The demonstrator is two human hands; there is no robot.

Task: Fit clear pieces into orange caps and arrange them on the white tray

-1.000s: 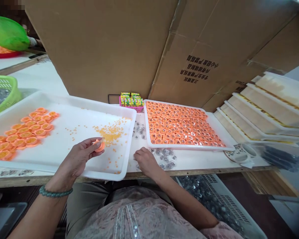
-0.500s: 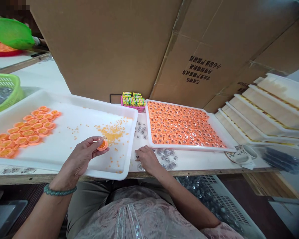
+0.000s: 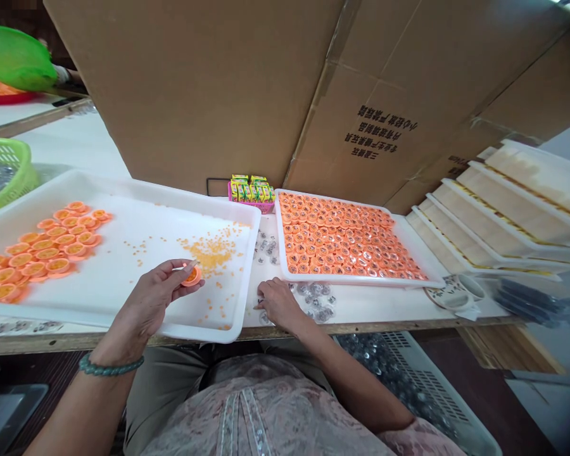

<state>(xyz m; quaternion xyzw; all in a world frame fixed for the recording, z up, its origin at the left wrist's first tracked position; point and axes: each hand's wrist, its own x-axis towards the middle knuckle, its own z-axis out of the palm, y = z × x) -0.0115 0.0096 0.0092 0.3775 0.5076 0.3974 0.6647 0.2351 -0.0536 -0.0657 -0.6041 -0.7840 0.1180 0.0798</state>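
My left hand point(image 3: 154, 296) pinches a small orange cup point(image 3: 190, 276) filled with yellow beads, held over the white tray point(image 3: 137, 190) on the left. That tray has loose yellow beads point(image 3: 211, 252) scattered at its right side and a cluster of filled orange cups point(image 3: 42, 247) at its left. My right hand point(image 3: 278, 303) rests on the table between the trays, fingers curled down onto small clear lids point(image 3: 316, 297); whether it grips one is hidden. A second white tray point(image 3: 408, 234) packed with closed orange cups point(image 3: 346, 237) stands to the right.
Large cardboard boxes point(image 3: 247, 82) wall off the back. A pink box of small yellow packs point(image 3: 250, 190) sits between the trays. Stacked white trays point(image 3: 513, 202) lie at right, a green basket point(image 3: 4, 171) at left, and a crate of clear lids point(image 3: 399, 373) under the table.
My left hand has turned the orange cup slightly while holding it over the tray. My right hand has stayed at the clear lids, shifting only a little.
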